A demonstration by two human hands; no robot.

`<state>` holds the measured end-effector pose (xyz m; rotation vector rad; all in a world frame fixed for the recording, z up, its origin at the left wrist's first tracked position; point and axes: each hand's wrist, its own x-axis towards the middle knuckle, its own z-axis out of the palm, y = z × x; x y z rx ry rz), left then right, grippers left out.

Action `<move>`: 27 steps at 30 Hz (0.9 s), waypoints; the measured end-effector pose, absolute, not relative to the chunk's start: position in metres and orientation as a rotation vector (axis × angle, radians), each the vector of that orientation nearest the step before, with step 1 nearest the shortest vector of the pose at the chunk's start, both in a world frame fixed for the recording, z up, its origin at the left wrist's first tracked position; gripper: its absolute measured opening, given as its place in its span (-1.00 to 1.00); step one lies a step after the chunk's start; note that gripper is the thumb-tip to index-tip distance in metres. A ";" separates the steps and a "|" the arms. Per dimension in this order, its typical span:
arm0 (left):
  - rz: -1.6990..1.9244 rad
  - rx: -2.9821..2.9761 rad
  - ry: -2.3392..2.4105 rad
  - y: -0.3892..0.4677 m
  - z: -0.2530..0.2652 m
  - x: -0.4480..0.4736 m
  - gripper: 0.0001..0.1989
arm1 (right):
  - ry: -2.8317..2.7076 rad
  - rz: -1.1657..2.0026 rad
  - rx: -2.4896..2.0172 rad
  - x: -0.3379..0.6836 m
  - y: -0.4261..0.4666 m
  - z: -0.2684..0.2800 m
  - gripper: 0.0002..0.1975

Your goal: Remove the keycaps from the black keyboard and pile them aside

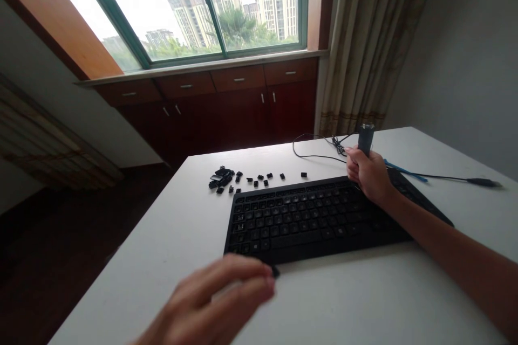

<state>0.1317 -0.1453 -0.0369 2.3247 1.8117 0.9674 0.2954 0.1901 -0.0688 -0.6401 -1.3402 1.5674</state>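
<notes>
The right hand [366, 172], at about two o'clock from the keyboard's middle, is closed around a dark handle [366, 139] that stands nearly upright, its metallic end at the top. The left hand [226, 294], blurred, is between seven and eight o'clock, with its fingers drawn narrow; a small black piece [275, 271] shows at the fingertips, but I cannot tell whether they pinch it. The black keyboard [307, 236] lies between the two hands on the white counter [162, 259], slightly slanted, a few key positions near its left edge showing bare fittings. Toward ten o'clock from it sits a heap of black keycaps [220, 177], and loose keycaps [270, 176] are scattered from there round to eleven. A thin black cable [318, 156] loops near twelve o'clock, bunched beside the right hand. A blue strip [418, 177] lies at two o'clock. Beyond the counter, toward eleven, are dark red cabinets [226, 113] beneath a green-framed window [224, 55]; a curtain [356, 48] hangs nearer half past twelve.
</notes>
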 end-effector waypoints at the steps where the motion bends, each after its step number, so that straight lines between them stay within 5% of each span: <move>1: 1.042 2.303 1.865 -0.128 -0.029 0.116 -0.74 | -1.335 1.574 -0.644 0.295 0.190 -0.069 -0.59; 3: 1.043 2.215 1.958 -0.090 -0.017 0.087 -0.91 | -1.325 1.586 -0.652 0.296 0.191 -0.070 -0.59; 16: 0.725 2.041 2.243 0.034 -0.053 0.001 -0.70 | -1.324 1.730 -0.601 0.298 0.192 -0.067 -0.60; 27: 0.760 2.181 2.044 0.037 -0.026 0.076 -0.78 | -1.351 1.848 -0.664 0.312 0.202 -0.061 -0.65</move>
